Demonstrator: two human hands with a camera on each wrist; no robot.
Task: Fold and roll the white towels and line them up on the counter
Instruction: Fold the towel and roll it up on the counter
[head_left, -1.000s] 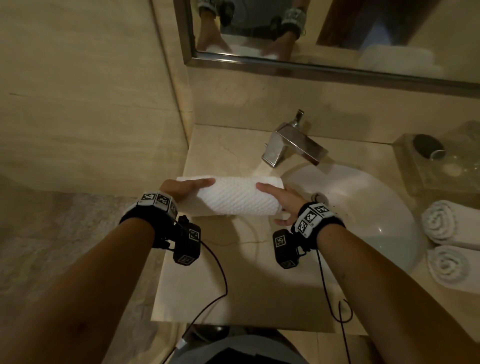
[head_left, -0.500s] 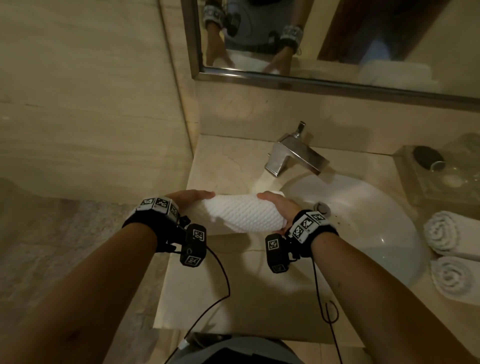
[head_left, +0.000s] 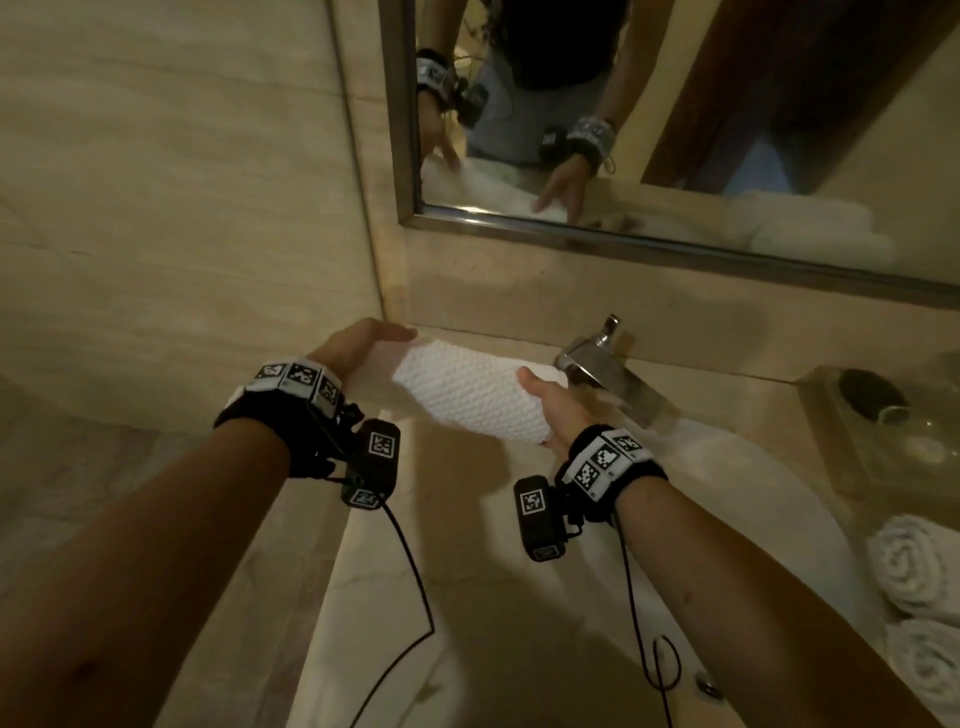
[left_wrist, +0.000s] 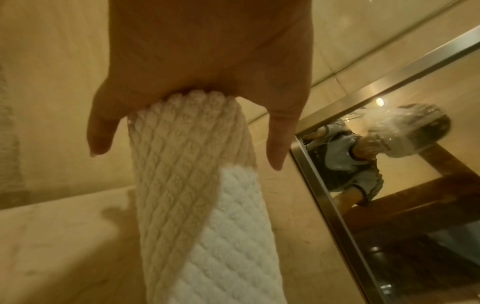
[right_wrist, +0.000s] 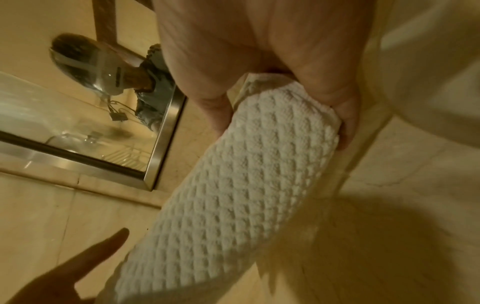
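Together, left hand (head_left: 358, 345) and right hand (head_left: 553, 410) in code-patterned wristbands (head_left: 293, 376) hold towel (head_left: 462, 389).

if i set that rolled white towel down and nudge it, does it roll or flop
Probably fairly firm: the rolled towel spans left hand to right hand without sagging. Being round, it may roll on the smooth counter. Waffle weave likely resists slipping.

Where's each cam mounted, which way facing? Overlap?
Head: head-worn, facing forward-down at counter, faucet, mirror; shows both forearms, left hand, right hand.
Left wrist: on the left wrist, facing along the palm down the rolled towel; shows palm, two digits.
Right wrist: on the right wrist, facing the opposite way along that towel; shows its palm, the left hand's fingertips.
Shared: both wrist views catch the towel and mirror.
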